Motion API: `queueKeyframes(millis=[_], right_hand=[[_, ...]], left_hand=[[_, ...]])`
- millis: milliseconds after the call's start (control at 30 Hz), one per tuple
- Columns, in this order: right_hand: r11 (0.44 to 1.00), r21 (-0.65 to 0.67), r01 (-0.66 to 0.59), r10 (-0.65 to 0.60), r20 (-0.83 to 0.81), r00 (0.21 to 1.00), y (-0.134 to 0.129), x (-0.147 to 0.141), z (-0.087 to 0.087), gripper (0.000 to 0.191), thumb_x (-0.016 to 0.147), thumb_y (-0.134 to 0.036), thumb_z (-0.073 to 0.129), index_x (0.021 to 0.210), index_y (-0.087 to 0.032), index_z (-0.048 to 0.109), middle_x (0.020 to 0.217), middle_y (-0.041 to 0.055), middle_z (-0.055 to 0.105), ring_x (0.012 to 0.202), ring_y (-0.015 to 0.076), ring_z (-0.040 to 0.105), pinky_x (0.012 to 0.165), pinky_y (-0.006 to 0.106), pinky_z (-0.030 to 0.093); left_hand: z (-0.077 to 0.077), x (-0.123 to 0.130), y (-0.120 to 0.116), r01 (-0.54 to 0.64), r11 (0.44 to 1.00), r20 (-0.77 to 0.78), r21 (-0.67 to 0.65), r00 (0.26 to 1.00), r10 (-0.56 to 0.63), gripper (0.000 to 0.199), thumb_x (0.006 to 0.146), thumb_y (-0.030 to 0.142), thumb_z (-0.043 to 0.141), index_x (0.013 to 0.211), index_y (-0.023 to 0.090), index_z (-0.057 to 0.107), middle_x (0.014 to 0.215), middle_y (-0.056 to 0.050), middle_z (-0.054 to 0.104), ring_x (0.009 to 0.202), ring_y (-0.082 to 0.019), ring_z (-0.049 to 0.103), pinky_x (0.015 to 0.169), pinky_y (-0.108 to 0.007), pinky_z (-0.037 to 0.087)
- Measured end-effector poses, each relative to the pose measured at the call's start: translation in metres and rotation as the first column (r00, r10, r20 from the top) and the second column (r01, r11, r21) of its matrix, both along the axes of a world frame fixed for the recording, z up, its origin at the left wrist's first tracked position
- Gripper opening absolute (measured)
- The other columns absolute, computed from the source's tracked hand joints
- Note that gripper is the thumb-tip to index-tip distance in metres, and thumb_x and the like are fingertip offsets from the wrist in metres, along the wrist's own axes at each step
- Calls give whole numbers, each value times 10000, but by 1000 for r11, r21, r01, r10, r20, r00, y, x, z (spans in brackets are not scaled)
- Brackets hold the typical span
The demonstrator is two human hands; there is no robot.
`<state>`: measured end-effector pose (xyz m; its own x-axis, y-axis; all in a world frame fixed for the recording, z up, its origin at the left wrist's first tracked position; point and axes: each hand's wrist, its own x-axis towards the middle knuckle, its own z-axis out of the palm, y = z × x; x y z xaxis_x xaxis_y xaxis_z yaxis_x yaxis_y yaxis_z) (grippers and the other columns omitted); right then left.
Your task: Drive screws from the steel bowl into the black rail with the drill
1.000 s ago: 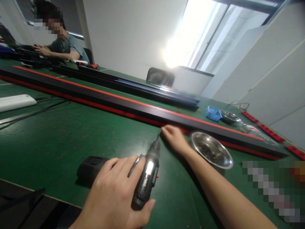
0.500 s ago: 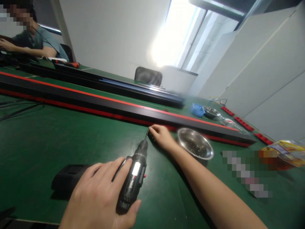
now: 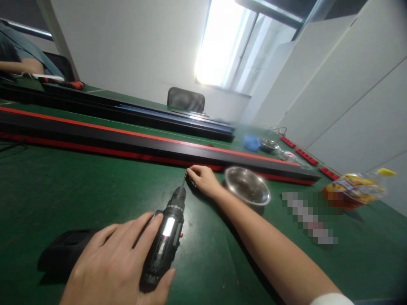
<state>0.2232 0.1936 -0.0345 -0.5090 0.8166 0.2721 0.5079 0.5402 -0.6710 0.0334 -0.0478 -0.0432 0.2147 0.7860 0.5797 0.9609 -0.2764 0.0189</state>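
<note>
My left hand is wrapped around a black cordless drill that lies on its side, its battery end sticking out to the left. The drill's thin bit points away from me toward a long black bar with red edges. At the tip of the bit, the fingers of my right hand are pinched together; whatever is between them is too small to make out. Just right of that hand stands a steel bowl with small dark pieces inside, blurred.
Behind the bar lie more dark long profiles. A blue bin and another metal bowl stand at the far right. A bottle with a yellow cap lies at the right. A person's arm shows at far left.
My view has swung a little to the right, so everything sits further left in the picture. Both hands keep the same hold, with the bit tip still at my right fingers.
</note>
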Motion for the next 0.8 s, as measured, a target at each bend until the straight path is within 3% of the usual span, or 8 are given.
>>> queueKeyframes(millis=[400, 800], right_hand=[[1000, 9, -16, 17, -60, 998, -1, -1, 2, 191, 973, -298, 598, 941, -189, 752, 976, 54, 779, 892, 185, 702, 832, 299, 492], [991, -127, -28, 13, -115, 993, 4, 2, -2, 359, 990, -420, 533, 905, -160, 765, 821, 47, 735, 727, 163, 642, 667, 263, 455]], left_hand=[[-2, 0, 0, -22, 1000, 12, 0, 1000, 22, 709, 764, 472, 644, 1427, 245, 534, 1309, -84, 674, 1043, -347, 623, 924, -520, 424], [11, 5, 1, -1, 1000, -23, 3, 1000, 1, 667, 764, 503, 635, 1357, 201, 592, 1255, -98, 705, 1031, -320, 646, 913, -482, 416]])
